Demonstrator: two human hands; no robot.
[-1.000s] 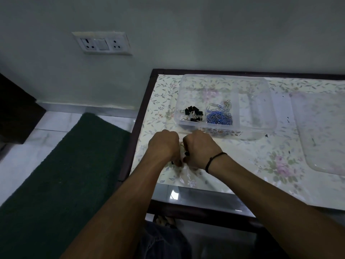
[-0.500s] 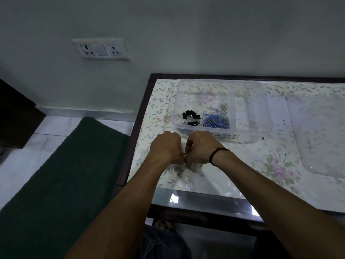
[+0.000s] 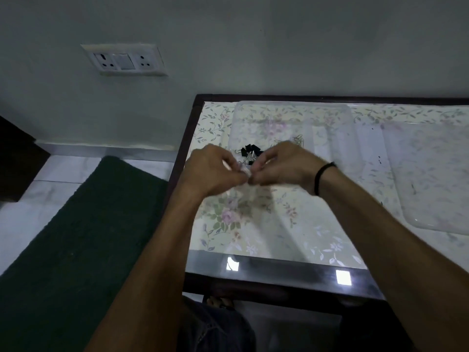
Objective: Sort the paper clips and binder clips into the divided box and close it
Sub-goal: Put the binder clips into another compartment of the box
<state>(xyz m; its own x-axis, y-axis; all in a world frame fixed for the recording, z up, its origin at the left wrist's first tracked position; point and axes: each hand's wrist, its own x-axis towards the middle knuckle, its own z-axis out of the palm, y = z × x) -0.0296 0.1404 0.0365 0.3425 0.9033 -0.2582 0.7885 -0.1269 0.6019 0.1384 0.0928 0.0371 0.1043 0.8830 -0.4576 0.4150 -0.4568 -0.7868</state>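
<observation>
The clear divided box (image 3: 330, 115) stands at the back of the floral table. Black binder clips (image 3: 250, 153) lie in its front left compartment. A few paper clips (image 3: 299, 139) show in the compartment beside them; my right hand hides the others. My left hand (image 3: 213, 171) and my right hand (image 3: 284, 166) are raised above the table in front of the box, fingertips pinched together on a small pale item (image 3: 244, 170). It is too blurred to name. A black band circles my right wrist.
The clear lid (image 3: 436, 179) lies flat on the table to the right of the box. The table's dark wooden frame (image 3: 187, 138) runs along its left side, beside a green mat (image 3: 83, 237) on the floor. A wall with a socket plate (image 3: 124, 60) stands behind.
Both hands have lifted off the table and moved up toward the box, still pinched together. They now cover the box's front edge and most of the paper clips.
</observation>
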